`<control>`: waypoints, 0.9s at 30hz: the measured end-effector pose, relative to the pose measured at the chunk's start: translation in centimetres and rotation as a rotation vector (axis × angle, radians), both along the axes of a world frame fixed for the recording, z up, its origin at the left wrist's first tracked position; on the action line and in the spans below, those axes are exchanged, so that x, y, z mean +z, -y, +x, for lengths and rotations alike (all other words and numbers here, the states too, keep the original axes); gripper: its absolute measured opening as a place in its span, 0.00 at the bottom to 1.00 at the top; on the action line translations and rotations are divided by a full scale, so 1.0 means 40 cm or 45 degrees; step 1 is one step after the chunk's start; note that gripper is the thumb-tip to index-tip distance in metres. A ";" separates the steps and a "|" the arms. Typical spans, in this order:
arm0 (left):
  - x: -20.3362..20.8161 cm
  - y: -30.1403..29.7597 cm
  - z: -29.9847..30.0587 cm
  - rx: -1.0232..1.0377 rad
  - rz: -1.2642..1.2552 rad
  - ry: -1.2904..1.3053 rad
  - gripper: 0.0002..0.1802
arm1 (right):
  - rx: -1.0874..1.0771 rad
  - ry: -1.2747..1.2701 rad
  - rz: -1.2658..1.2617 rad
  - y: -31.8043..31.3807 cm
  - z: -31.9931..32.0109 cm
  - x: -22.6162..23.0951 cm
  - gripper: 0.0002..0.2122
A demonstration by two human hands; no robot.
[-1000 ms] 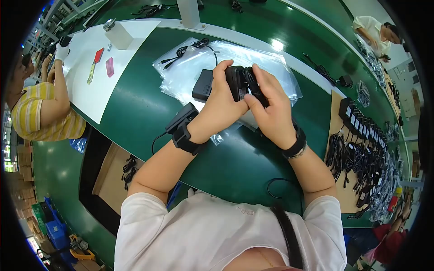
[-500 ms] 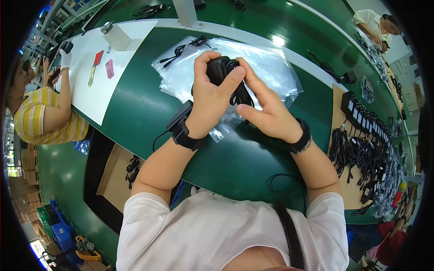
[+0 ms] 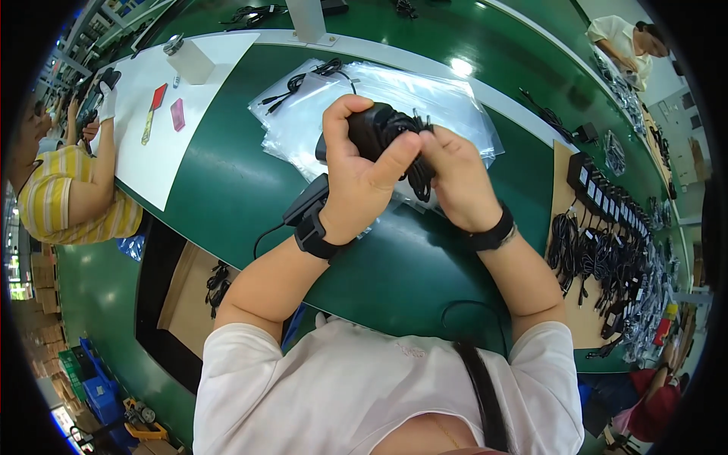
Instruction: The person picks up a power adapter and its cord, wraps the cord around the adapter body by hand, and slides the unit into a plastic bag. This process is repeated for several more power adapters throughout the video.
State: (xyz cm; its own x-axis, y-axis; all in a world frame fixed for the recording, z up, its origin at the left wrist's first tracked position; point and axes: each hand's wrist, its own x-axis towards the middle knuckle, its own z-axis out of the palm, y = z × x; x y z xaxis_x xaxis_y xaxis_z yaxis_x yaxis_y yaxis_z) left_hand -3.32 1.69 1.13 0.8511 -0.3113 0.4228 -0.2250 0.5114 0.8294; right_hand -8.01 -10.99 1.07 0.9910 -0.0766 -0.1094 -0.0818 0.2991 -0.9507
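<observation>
Over the green table (image 3: 220,174), my left hand (image 3: 364,163) is closed around a black power adapter (image 3: 366,130). Its bundled black cable (image 3: 419,178) hangs from the adapter's right side. My right hand (image 3: 461,174) pinches the cable near its metal-tipped plug (image 3: 422,120), thumb and forefinger meeting close to my left thumb. Beneath both hands lies a pile of clear plastic bags (image 3: 303,133), and a loose black cable (image 3: 292,92) rests on its far left part.
On the right, a brown board (image 3: 561,171) carries a row of black adapters (image 3: 599,193) and coiled cables. White sheeting at left holds a red-and-yellow cutter (image 3: 154,106), a pink block (image 3: 177,114) and a pale bottle (image 3: 189,61). A co-worker in yellow stripes (image 3: 68,189) sits at left.
My right hand has gone from lying spread beside the cable bundle to pinching it near the plug. The adapter has tilted, and the plug tip now sticks up.
</observation>
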 end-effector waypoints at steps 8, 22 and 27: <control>-0.010 0.020 -0.012 -0.046 0.092 -0.279 0.29 | -0.226 0.605 -0.654 -0.055 -0.017 -0.052 0.27; -0.066 -0.047 -0.064 0.117 1.442 0.944 0.25 | -0.845 0.693 -0.776 0.154 -0.041 0.129 0.11; -0.135 -0.076 -0.039 0.349 1.575 1.187 0.12 | -0.856 0.824 -0.646 0.174 -0.050 0.167 0.12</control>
State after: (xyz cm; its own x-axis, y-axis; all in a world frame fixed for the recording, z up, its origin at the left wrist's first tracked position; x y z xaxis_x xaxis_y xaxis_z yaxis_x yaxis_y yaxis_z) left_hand -4.90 4.74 -4.25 0.5324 -0.7345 0.4207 -0.8447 -0.4931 0.2081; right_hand -10.02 -17.95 7.77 0.5861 -0.5191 0.6221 0.5192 -0.3489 -0.7802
